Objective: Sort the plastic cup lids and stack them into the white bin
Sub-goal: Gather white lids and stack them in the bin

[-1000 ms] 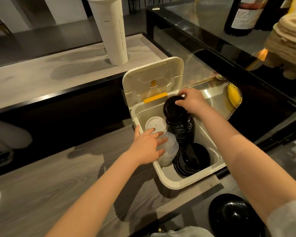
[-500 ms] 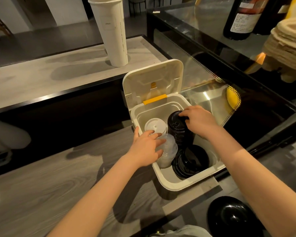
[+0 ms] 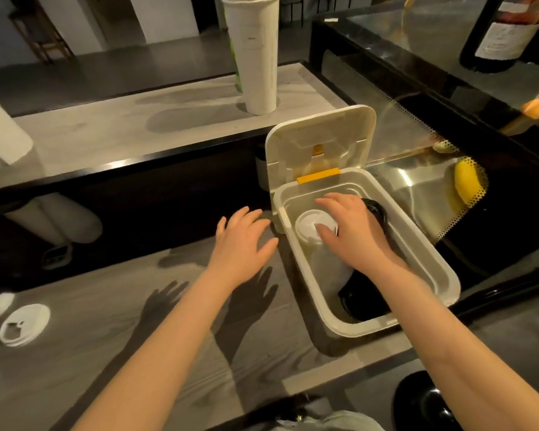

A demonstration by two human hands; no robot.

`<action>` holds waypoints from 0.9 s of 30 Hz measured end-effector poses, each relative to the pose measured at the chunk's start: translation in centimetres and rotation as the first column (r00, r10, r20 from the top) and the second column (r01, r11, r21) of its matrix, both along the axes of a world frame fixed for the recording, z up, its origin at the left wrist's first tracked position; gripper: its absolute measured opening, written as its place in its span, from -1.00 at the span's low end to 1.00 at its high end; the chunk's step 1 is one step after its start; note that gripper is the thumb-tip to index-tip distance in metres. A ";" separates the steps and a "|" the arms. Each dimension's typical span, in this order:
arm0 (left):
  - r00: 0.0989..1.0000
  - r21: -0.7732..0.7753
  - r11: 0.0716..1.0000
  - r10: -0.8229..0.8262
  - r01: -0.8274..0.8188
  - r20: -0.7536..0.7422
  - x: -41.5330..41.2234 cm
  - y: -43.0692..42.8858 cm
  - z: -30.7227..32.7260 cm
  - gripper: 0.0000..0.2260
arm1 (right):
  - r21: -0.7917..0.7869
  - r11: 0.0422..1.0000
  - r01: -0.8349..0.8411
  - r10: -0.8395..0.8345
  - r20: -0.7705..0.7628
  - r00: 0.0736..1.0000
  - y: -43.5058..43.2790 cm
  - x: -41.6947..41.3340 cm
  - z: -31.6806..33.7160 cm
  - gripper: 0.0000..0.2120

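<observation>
Grey tabletop (image 3: 106, 353) carries the white bin (image 3: 430, 253), where the right hand (image 3: 355, 231) lies spread, touching a white lid (image 3: 308, 225), while the left hand (image 3: 243, 244) hovers spread and empty.

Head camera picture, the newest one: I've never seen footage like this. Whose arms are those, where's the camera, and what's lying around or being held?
There is no machine here. A person wears a camera on the head, looking forward and down, so both bare arms reach in from the bottom edge. The left hand hangs open above the grey counter, beside the white bin, holding nothing. The right hand is inside the bin, fingers spread over the lids, thumb on a white lid; it seems to press rather than grip. Black lids lie at the bin's near end. The bin's cover stands tipped open. Loose lids lie on the counter at far left. A tall white tube stands on the raised ledge behind.
</observation>
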State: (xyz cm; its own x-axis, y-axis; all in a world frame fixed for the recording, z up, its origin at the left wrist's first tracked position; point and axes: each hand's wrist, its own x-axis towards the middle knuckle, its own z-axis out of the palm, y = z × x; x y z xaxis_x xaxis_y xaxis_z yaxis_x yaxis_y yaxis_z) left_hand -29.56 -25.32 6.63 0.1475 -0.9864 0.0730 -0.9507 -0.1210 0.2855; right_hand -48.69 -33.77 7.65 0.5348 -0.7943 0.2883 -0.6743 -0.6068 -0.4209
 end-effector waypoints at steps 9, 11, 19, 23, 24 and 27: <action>0.953 0.064 0.951 0.303 -0.302 -0.015 10.9 8.7 -0.1 -0.55 | 0.071 0.967 -0.245 0.254 -0.173 0.952 5.7 12.5 -0.3 -0.53; 0.939 0.068 0.937 0.345 -0.343 -0.015 13.7 11.2 -0.6 -0.55 | 0.081 0.955 -0.285 0.296 -0.189 0.936 7.5 15.7 -0.4 -0.53; 0.865 0.174 0.849 0.502 -0.498 0.028 26.2 22.1 -3.5 -0.50 | 0.154 0.897 -0.414 0.441 -0.242 0.865 16.0 29.3 -1.9 -0.53; 0.820 0.241 0.788 0.567 -0.567 0.079 31.2 27.5 -4.7 -0.49 | 0.194 0.874 -0.446 0.486 -0.316 0.815 20.3 36.0 -3.7 -0.51; 0.811 0.279 0.768 0.578 -0.577 0.086 32.3 28.7 -5.0 -0.47 | 0.212 0.873 -0.439 0.487 -0.330 0.808 21.3 37.5 -4.2 -0.51; 0.782 0.408 0.694 0.616 -0.594 0.090 35.6 32.1 -6.6 -0.42 | 0.283 0.858 -0.429 0.510 -0.376 0.774 23.8 41.7 -6.0 -0.52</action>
State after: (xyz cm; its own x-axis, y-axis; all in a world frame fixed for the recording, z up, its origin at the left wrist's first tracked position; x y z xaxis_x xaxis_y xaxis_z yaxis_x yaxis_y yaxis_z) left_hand 6.06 6.76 0.08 0.7148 -0.6205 -0.3224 -0.6179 -0.7764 0.1243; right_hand -6.98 -9.99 1.62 0.8887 -0.4253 -0.1715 -0.4580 -0.8403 -0.2899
